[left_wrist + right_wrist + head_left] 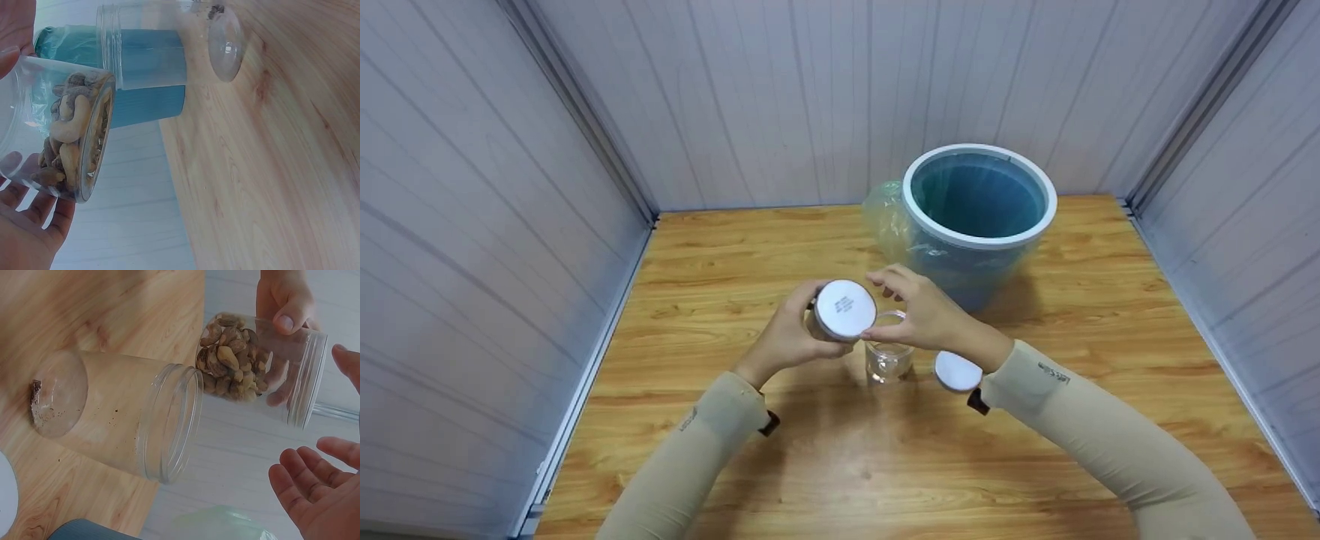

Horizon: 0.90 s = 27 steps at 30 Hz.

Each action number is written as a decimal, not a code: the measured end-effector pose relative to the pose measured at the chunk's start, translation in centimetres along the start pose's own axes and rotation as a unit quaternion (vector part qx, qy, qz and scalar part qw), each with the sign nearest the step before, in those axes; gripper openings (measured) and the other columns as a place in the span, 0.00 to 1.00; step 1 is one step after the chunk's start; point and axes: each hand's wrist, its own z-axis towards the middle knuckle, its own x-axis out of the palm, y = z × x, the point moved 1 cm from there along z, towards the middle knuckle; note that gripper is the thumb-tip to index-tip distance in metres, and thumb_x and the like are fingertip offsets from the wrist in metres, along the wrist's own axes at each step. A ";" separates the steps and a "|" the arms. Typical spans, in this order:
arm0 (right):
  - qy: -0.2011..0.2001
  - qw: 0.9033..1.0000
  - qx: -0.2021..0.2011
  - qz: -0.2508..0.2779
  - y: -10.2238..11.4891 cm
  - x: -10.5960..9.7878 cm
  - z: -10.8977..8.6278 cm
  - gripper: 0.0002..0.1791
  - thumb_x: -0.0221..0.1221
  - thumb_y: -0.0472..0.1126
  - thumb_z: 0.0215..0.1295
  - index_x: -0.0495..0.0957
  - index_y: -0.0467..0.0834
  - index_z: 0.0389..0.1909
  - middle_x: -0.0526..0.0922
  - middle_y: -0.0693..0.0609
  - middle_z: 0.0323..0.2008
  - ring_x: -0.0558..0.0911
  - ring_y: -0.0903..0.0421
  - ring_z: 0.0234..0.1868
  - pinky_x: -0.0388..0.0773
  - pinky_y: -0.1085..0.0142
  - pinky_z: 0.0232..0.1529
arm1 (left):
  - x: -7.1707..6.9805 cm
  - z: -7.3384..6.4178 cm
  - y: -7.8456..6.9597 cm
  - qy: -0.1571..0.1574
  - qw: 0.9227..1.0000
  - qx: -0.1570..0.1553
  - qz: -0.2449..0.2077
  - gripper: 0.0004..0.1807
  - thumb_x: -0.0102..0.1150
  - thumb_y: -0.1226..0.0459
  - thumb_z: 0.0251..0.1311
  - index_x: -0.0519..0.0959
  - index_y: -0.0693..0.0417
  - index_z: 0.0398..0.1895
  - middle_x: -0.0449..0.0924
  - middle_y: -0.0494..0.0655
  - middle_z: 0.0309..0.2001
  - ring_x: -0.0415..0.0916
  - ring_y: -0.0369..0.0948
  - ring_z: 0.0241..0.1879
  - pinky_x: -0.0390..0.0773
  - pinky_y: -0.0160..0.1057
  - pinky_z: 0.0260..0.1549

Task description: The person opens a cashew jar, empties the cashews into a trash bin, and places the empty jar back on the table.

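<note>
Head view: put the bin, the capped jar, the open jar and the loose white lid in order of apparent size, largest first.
1. Bin
2. Capped jar and open jar: unsure, the capped one being nearer the camera
3. Loose white lid

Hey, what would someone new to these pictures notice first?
Probably the blue bin, a plastic bag bulging over its side, back right on the wood-grain table. Next, the clear jar of nuts with a white lid, in the left hand, near an open jar standing with crumbs inside.

Glossy plastic nut jar (261, 371), smooth wood-grain tabletop (870, 472)
</note>
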 end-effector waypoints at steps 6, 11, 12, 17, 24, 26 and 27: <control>0.010 1.000 0.002 0.003 -0.1 0.6 0.4 0.43 0.82 0.48 0.58 0.77 0.35 0.71 0.83 0.41 0.57 0.83 0.44 0.53 0.88 0.49 0.54 | 0.1 -0.1 -0.1 0.004 1.000 -0.012 -0.005 0.51 0.90 0.64 0.42 0.76 0.49 0.74 0.82 0.43 0.66 0.77 0.43 0.64 0.76 0.51 0.66; 0.016 1.000 0.001 0.021 -0.4 1.1 0.7 0.44 0.83 0.47 0.57 0.76 0.36 0.72 0.83 0.41 0.56 0.83 0.44 0.54 0.87 0.48 0.56 | 0.1 -0.1 -0.2 0.010 1.000 -0.013 -0.002 0.51 0.90 0.64 0.42 0.76 0.48 0.74 0.82 0.43 0.65 0.77 0.43 0.63 0.75 0.50 0.65; 0.018 0.999 0.003 0.028 -0.4 1.2 0.7 0.44 0.83 0.47 0.57 0.76 0.36 0.72 0.83 0.41 0.56 0.83 0.45 0.54 0.87 0.47 0.57 | 0.1 -0.1 -0.2 0.010 1.000 -0.013 0.000 0.51 0.90 0.64 0.42 0.76 0.48 0.74 0.82 0.43 0.65 0.77 0.43 0.63 0.75 0.50 0.65; 0.027 0.998 0.020 0.054 -0.6 1.4 0.8 0.45 0.83 0.48 0.56 0.76 0.37 0.72 0.83 0.42 0.56 0.82 0.46 0.54 0.87 0.45 0.55 | 0.1 0.0 -0.3 0.013 1.000 -0.013 0.002 0.51 0.90 0.65 0.41 0.76 0.49 0.74 0.82 0.43 0.65 0.77 0.43 0.62 0.74 0.49 0.64; 0.024 0.995 0.040 0.093 -0.9 1.8 0.7 0.46 0.84 0.45 0.54 0.76 0.36 0.72 0.84 0.41 0.58 0.83 0.44 0.55 0.88 0.45 0.57 | 0.3 0.1 -0.5 0.017 1.000 -0.009 0.000 0.50 0.90 0.62 0.43 0.76 0.46 0.74 0.82 0.41 0.64 0.77 0.42 0.62 0.73 0.48 0.63; 0.018 0.994 0.041 0.102 -0.9 1.9 0.6 0.45 0.84 0.44 0.54 0.76 0.36 0.71 0.84 0.42 0.59 0.84 0.44 0.56 0.88 0.46 0.58 | 0.3 0.1 -0.6 0.017 1.000 -0.007 0.000 0.50 0.90 0.61 0.43 0.76 0.46 0.74 0.83 0.41 0.64 0.77 0.42 0.62 0.73 0.47 0.63; 0.015 0.993 0.041 0.106 -0.9 1.9 0.6 0.44 0.84 0.44 0.54 0.76 0.36 0.70 0.85 0.42 0.59 0.84 0.44 0.56 0.89 0.47 0.58 | 0.3 0.1 -0.6 0.016 1.000 -0.006 -0.001 0.50 0.90 0.61 0.43 0.76 0.46 0.74 0.83 0.41 0.64 0.78 0.42 0.61 0.73 0.48 0.63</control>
